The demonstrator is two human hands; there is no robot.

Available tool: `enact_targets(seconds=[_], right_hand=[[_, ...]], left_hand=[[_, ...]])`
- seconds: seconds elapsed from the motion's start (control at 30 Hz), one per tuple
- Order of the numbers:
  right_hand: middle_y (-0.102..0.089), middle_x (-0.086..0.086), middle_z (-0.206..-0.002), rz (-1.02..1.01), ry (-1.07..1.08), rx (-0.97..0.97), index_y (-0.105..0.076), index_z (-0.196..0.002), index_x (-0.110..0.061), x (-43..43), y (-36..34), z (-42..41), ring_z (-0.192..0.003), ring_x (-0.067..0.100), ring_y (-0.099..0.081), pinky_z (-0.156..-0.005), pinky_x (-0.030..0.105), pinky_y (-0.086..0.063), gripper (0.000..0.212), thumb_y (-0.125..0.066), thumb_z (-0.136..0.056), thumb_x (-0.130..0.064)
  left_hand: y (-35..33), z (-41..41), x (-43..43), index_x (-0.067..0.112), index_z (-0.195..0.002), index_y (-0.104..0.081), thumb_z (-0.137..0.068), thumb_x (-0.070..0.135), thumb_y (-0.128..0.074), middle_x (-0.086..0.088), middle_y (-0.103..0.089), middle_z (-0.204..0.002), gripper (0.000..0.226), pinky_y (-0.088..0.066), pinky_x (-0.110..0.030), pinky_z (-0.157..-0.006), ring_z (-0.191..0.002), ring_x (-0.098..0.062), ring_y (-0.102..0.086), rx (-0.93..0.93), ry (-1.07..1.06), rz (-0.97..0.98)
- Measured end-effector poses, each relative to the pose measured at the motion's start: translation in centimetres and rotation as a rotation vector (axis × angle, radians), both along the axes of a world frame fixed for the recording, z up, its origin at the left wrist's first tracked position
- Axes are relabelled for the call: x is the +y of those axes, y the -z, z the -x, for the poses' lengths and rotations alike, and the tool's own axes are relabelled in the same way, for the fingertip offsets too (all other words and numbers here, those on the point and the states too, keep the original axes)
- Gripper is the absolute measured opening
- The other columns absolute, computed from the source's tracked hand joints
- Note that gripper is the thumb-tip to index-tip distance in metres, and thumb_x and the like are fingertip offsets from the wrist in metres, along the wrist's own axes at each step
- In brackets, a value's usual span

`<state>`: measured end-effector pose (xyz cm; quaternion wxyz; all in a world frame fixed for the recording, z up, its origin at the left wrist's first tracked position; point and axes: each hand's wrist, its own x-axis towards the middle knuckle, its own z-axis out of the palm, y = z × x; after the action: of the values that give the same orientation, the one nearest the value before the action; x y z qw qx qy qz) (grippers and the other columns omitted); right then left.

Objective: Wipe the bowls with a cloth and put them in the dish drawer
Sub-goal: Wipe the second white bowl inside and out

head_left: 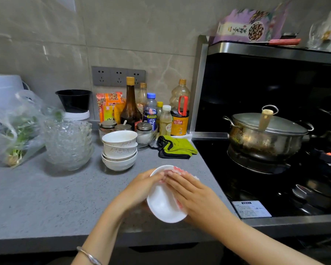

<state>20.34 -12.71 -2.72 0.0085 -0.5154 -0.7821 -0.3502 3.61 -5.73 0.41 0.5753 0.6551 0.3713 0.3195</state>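
I hold a small white bowl (pixel 163 204) tilted on its side above the grey counter's front edge. My left hand (pixel 139 190) grips its left rim. My right hand (pixel 194 197) presses a pink-and-white cloth (pixel 175 171) against the bowl's right side, and most of the cloth is hidden under my fingers. A stack of white speckled bowls (pixel 119 149) stands on the counter behind my hands. Left of it stands a stack of clear glass bowls (pixel 68 142). No dish drawer is in view.
Bottles, jars and seasoning packets (pixel 151 111) line the wall. A green-and-black cloth (pixel 175 147) lies by the stove. A lidded steel pot (pixel 268 133) sits on the black hob at the right. A plastic bag of greens (pixel 15 129) lies at far left.
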Motion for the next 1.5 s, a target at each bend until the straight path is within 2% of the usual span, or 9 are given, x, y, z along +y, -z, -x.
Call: enact_targets(seconds=[0.2, 0.43, 0.57, 0.67, 0.87, 0.97, 1.07, 1.2, 1.5], right_hand=[[-0.058, 0.0, -0.135, 0.275, 0.017, 0.401, -0.054, -0.134, -0.012, -2.1, 0.7, 3.3, -0.113, 0.018, -0.062, -0.085, 0.03, -0.055, 0.077, -0.06, -0.073, -0.058], [-0.042, 0.013, -0.148, 0.188, 0.064, 0.444, -0.042, -0.142, -0.003, -0.8, -0.3, 5.0, -0.137, 0.024, -0.041, -0.112, 0.032, -0.026, 0.085, -0.042, -0.083, -0.065], [-0.075, 0.01, -0.095, 0.108, 0.268, 0.38, -0.075, -0.098, -0.003, 0.7, -0.1, 5.5, -0.074, 0.017, -0.073, -0.05, 0.023, -0.053, 0.085, -0.089, -0.028, -0.05], [-0.075, -0.004, -0.084, -0.057, 0.14, 0.38, -0.08, -0.086, -0.014, 0.3, -0.5, 6.4, -0.054, 0.008, -0.067, -0.033, 0.019, -0.036, 0.045, -0.08, -0.051, -0.041], [-0.072, 0.004, -0.109, -0.047, 0.077, 0.415, -0.074, -0.106, -0.009, 0.6, -0.3, 5.8, -0.093, 0.014, -0.071, -0.069, 0.019, -0.054, 0.074, -0.09, -0.036, -0.026], [-0.049, 0.028, -0.137, -0.007, 0.287, 0.27, -0.046, -0.132, 0.013, 0.7, -1.8, 6.3, -0.124, 0.029, -0.054, -0.099, 0.028, -0.045, 0.082, -0.077, -0.072, -0.034], [-0.075, 0.007, -0.084, -0.031, 0.278, 0.353, -0.079, -0.081, -0.018, 0.1, -2.2, 7.3, -0.061, 0.011, -0.07, -0.04, 0.019, -0.041, 0.03, -0.074, -0.061, -0.04], [-0.046, -0.01, -0.043, -0.156, 0.057, 0.398, -0.051, -0.052, -0.029, 0.4, -1.5, 6.5, -0.034, 0.011, -0.037, -0.041, 0.02, -0.009, 0.028, -0.075, -0.048, -0.015], [-0.062, -0.018, -0.056, 0.448, -0.184, 1.707, -0.068, -0.079, -0.021, -0.8, -5.5, 3.9, -0.054, -0.006, -0.055, -0.048, 0.012, -0.039, 0.014, -0.08, -0.076, -0.014]], left_hand=[[1.0, -0.6, -0.6, 0.026, -0.095, -0.066, -0.097, 0.018, -0.049, 0.0, -0.071, -0.099, 0.019, -0.048, -0.026, -0.079, -0.092, -0.016, -0.064, -0.134, -0.212, -0.007], [1.3, -1.0, -1.7, 0.019, -0.1, -0.066, -0.098, 0.022, -0.047, 0.0, -0.074, -0.092, 0.02, -0.051, -0.017, -0.066, -0.083, -0.01, -0.069, -0.288, -0.226, 0.096], [1.3, -1.3, -1.7, 0.019, -0.11, -0.062, -0.098, 0.017, -0.046, -0.003, -0.069, -0.107, 0.021, -0.049, -0.025, -0.077, -0.094, -0.014, -0.065, -0.366, -0.326, 0.069], [1.5, -1.4, -1.9, 0.018, -0.115, -0.061, -0.098, 0.019, -0.046, -0.006, -0.068, -0.111, 0.023, -0.049, -0.034, -0.086, -0.102, -0.021, -0.064, -0.414, -0.368, 0.122], [1.6, -1.4, -1.8, 0.016, -0.118, -0.061, -0.098, 0.021, -0.046, -0.008, -0.069, -0.111, 0.025, -0.052, -0.026, -0.077, -0.099, -0.018, -0.067, -0.441, -0.324, 0.125], [1.1, -1.7, -1.9, 0.024, -0.11, -0.061, -0.099, 0.017, -0.044, 0.0, -0.068, -0.108, 0.021, -0.048, -0.021, -0.075, -0.094, -0.01, -0.064, -0.447, -0.335, 0.033], [1.0, -1.9, -1.9, 0.028, -0.103, -0.061, -0.099, 0.017, -0.044, 0.0, -0.067, -0.109, 0.021, -0.048, -0.028, -0.084, -0.101, -0.016, -0.062, -0.459, -0.386, 0.001], [1.0, -1.1, -1.7, 0.027, -0.112, -0.061, -0.098, 0.021, -0.046, -0.001, -0.066, -0.116, 0.022, -0.049, -0.034, -0.092, -0.11, -0.02, -0.06, -0.459, -0.362, 0.072], [-0.3, 0.9, 0.0, 0.029, -0.127, -0.057, -0.084, 0.071, -0.026, -0.005, -0.068, -0.119, 0.068, -0.052, -0.039, -0.084, -0.109, -0.021, -0.064, -0.303, -0.099, 0.13]])
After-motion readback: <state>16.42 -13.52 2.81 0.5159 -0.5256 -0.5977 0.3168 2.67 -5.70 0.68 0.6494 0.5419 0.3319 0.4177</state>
